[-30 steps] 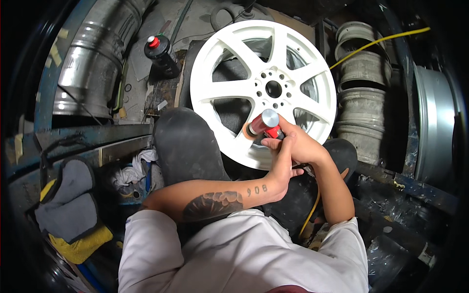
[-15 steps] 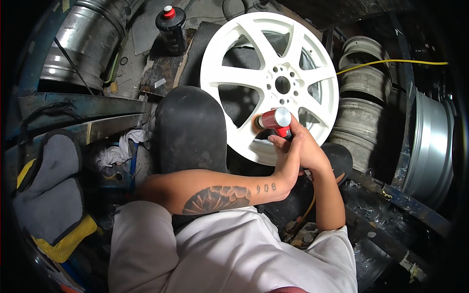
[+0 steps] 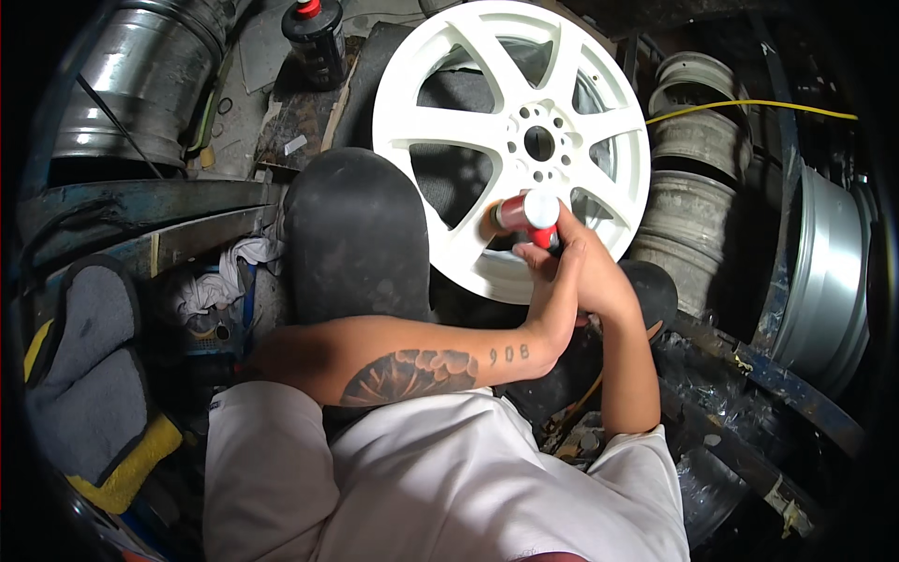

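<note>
A white multi-spoke car wheel rim point(image 3: 449, 125) lies face up in front of me. On its near left spoke rests a small red polisher point(image 3: 514, 214) with a silver cap and an orange pad, its pad edge against the paint. My right hand point(image 3: 599, 272) is wrapped around the polisher's handle from the right. Coming across from the left, my left hand point(image 3: 554, 298) closes on the same handle, thumb near the tool's red neck. The two hands overlap, so most of their fingers are hidden. An orange hose point(image 3: 592, 391) shows below my hands.
At the upper left stands a black bottle with a red cap point(image 3: 318, 47). Used rims point(image 3: 688, 215) are stacked on the right beside a silver rim point(image 3: 824, 272). My black-clad knee point(image 3: 356, 234) borders the wheel. Grey-yellow cloths point(image 3: 94, 365) hang at left; a yellow hose point(image 3: 749, 105) crosses the upper right.
My view has shifted slightly, so the wheel and surroundings sit higher in the picture. Both hands keep their hold on the polisher, which stays at nearly the same spot on the spoke.
</note>
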{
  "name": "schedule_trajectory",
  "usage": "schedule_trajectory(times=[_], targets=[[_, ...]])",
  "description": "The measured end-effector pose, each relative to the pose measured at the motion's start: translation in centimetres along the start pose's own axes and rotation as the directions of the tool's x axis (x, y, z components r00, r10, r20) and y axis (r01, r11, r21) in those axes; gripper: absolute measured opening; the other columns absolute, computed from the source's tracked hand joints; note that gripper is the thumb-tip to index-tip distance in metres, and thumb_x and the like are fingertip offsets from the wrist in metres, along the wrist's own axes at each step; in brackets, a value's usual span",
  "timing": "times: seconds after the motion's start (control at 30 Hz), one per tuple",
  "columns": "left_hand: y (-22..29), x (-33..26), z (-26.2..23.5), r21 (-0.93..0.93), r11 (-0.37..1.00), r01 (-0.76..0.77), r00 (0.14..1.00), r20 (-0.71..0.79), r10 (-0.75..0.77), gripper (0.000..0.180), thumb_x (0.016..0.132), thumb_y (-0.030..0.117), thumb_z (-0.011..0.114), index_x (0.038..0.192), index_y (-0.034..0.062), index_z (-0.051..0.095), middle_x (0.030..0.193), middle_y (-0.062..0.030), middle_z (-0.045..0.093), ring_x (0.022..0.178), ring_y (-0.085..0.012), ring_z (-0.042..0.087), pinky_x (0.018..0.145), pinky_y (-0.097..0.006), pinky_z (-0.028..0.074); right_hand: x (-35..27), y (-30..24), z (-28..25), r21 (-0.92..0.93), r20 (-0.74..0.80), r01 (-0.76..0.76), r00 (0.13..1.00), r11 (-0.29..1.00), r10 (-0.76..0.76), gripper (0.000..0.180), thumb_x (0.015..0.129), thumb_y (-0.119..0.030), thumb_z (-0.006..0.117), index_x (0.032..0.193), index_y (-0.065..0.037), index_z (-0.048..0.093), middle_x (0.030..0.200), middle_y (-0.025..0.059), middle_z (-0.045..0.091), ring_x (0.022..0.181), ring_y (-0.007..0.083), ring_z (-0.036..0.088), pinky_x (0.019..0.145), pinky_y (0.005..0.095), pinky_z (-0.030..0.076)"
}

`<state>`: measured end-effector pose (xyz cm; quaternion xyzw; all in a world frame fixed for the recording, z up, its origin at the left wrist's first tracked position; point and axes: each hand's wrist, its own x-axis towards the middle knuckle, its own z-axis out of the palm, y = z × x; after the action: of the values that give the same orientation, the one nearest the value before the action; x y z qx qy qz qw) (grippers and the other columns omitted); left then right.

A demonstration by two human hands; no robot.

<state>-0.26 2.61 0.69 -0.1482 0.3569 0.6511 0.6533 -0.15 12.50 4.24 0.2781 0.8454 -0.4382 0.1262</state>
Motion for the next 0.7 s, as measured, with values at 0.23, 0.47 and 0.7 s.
schedule_trajectory(times=[0.23, 0.47, 0.7], targets=[[3.9, 0.3, -0.4, -0.164, 0.979, -0.119, 0.988, 0.075, 0.133, 0.112, 0.1, 0.076, 0.044, 0.168, 0.0077, -0.013, 0.173, -0.0191, 0.011, 0.154, -0.031, 0.033, 0.11, -0.043, 0.046, 5.2, -1.6, -1.4, -0.088, 0.103, 0.026, 0.995, 0.996, -0.017, 0.052, 0.097, -0.029, 0.079, 0.139, -0.009, 0.056, 0.087, 0.0082, 0.072, 0.069, 0.0194, 0.063, 0.067, 0.0346, 0.052], [4.0, 0.5, -0.6, -0.195, 0.972, -0.131, 0.991, -0.016, 0.13, 0.109, 0.099, 0.077, 0.043, 0.168, 0.01, -0.008, 0.173, -0.0179, 0.014, 0.155, -0.0302, 0.031, 0.112, -0.045, 0.042, 6.0, -3.2, -1.4, -0.061, 0.3, 0.066, 0.953, 0.996, -0.045, 0.053, 0.097, -0.032, 0.079, 0.139, -0.008, 0.056, 0.091, 0.0073, 0.071, 0.076, 0.0164, 0.063, 0.073, 0.0337, 0.053], [4.5, 0.4, -0.3, -0.189, 0.973, -0.132, 0.991, -0.053, 0.124, 0.106, 0.099, 0.078, 0.041, 0.169, 0.0123, -0.003, 0.173, -0.0167, 0.016, 0.155, -0.0295, 0.029, 0.115, -0.047, 0.039, 5.8, -1.7, -0.9, -0.042, 0.233, 0.156, 0.962, 0.987, -0.142, 0.056, 0.097, -0.023, 0.078, 0.145, -0.007, 0.054, 0.097, 0.0076, 0.073, 0.083, 0.0157, 0.062, 0.077, 0.0341, 0.054]])
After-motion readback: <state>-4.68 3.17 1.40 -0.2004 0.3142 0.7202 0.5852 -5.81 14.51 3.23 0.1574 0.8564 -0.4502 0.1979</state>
